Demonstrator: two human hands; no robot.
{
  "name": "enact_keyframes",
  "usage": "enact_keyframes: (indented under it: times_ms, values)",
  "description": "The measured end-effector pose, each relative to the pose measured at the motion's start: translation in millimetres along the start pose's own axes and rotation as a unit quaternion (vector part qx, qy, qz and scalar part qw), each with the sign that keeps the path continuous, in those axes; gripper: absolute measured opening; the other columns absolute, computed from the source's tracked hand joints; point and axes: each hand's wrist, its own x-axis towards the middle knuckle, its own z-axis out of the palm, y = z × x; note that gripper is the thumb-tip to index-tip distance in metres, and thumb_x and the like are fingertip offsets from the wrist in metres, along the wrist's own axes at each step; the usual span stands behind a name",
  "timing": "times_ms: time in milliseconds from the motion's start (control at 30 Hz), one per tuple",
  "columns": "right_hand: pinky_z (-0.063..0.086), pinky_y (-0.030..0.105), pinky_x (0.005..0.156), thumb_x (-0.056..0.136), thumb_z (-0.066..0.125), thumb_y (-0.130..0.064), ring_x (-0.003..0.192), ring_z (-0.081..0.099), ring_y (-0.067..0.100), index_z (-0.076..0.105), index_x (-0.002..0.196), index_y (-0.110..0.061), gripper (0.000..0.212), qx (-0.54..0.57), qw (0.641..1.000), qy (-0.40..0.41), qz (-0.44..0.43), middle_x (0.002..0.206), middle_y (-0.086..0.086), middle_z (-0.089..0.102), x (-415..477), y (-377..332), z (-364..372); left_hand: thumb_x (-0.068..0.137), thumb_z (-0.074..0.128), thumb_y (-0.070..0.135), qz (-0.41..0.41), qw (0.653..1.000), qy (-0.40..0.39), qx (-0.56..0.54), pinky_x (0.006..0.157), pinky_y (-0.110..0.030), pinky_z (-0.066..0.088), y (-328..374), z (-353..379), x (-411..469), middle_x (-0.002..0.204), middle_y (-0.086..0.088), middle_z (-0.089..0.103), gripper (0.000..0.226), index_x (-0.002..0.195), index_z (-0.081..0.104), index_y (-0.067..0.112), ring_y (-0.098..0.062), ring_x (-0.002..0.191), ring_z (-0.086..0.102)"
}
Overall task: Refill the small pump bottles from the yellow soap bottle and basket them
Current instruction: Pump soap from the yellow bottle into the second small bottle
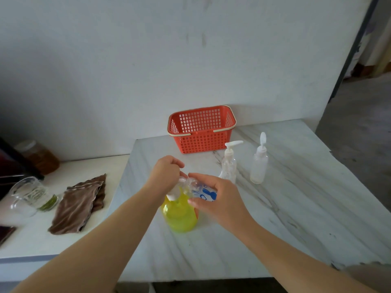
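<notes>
Left hand (165, 174): fingers (177, 163) curled down over the white pump head (174, 193) of the translucent yellow plastic soap bottle (179, 216), gripping it. Yellow soap bottle stands upright mid-surface, nearer the near edge. It has a rounded body and the liquid inside is bright yellow-green.

Right hand (215, 199): fingers (203, 179) and thumb wrapped round a small clear plastic bottle with blue print (204, 193). It's held tilted, one end up against the pump head. Contact zone is blurred, so can't tell if anything flows.

Surface (296, 208): glossy white with grey marble veining.

Far edge: red-orange plastic lattice basket (202, 132), cream handles lying on the rim, upright.

Between basket and right edge:
- clear pump bottle with white nozzle (229, 163)
- frosted bottle with white flip cap standing open (259, 168)

Both are upright, near each other, not touching.

Second plain white surface (42, 240) off the left edge carries a crumpled brown towel (80, 204) and a clear glass jug (27, 195).
</notes>
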Motion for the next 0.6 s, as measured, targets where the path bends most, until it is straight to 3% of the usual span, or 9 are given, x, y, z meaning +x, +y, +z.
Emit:
enact_keyframes:
  times_ms: [100,333,600]
  values:
    - [0.054,0.023,0.086,0.069,0.074,-0.026,0.096,0.067,0.003,0.064,0.119,-0.035,0.051,0.006,1.0,-0.001,-0.008,0.104,-0.009,0.072,2,-2,0,0.089,0.039,0.0,0.01,1.0,0.004,0.001,0.061,-0.026,0.043,2,-3,1,0.068,0.0,0.066,0.026,0.106,0.053,0.014,-0.014,0.07,0.057]
    - [0.052,0.018,0.086,0.072,0.079,-0.014,0.096,0.066,0.003,0.063,0.113,-0.043,0.052,-0.001,1.0,0.012,-0.004,0.104,-0.009,0.071,2,1,-2,0.088,0.032,-0.002,0.01,1.0,0.005,0.015,0.067,-0.029,0.045,-4,5,4,0.078,-0.005,0.068,0.034,0.102,0.058,0.014,-0.019,0.072,0.058]
    - [0.054,0.025,0.087,0.073,0.079,-0.012,0.095,0.067,0.006,0.06,0.109,-0.048,0.055,0.0,1.0,0.007,-0.006,0.104,-0.007,0.071,3,2,0,0.087,0.032,-0.005,0.002,1.0,-0.013,0.014,0.068,-0.029,0.046,-9,4,7,0.075,-0.004,0.065,0.034,0.095,0.061,0.012,-0.02,0.069,0.057]
